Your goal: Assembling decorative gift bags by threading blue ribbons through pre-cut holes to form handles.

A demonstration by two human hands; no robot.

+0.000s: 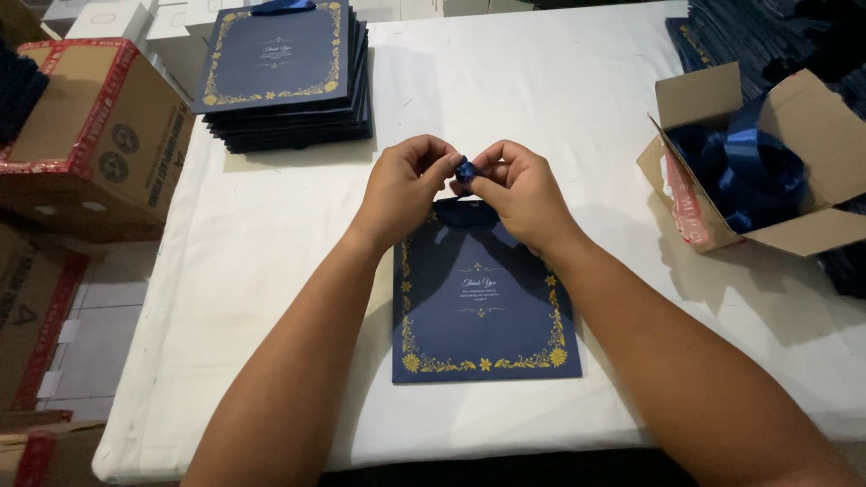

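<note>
- While both hands meet above the middle of the desk (pixel 541 90), the left hand (pixel 403 189) and the right hand (pixel 520 192) pinch a small knot of blue ribbon (pixel 465 170) between them.
- The fingers (pixel 439 164) of the left hand are curled in and closed on the ribbon from its left side; the thumb and forefinger of the right hand close on it from the right.
- The ribbon sits just above the top edge of a flat navy paper bag (pixel 483 316), which lies on the white cloth of the desk under the wrists.
- This bag has a gold floral border and small gold lettering at its centre; its top edge is partly hidden by the right hand.
- Both forearms reach in from the near edge, the right one crossing the bag's right corner.
- At the far left of the desk lies a stack of matching navy bags (pixel 284 77), well apart from the hands.
- To the right stands an open cardboard box (pixel 803 117) filled with loops of shiny blue ribbon.
- Off the desk on the left is a brown carton with red tape (pixel 90 135), and more cartons stand on the tiled floor below it.
- Dark folded material lies at the far right corner behind the open box.
</note>
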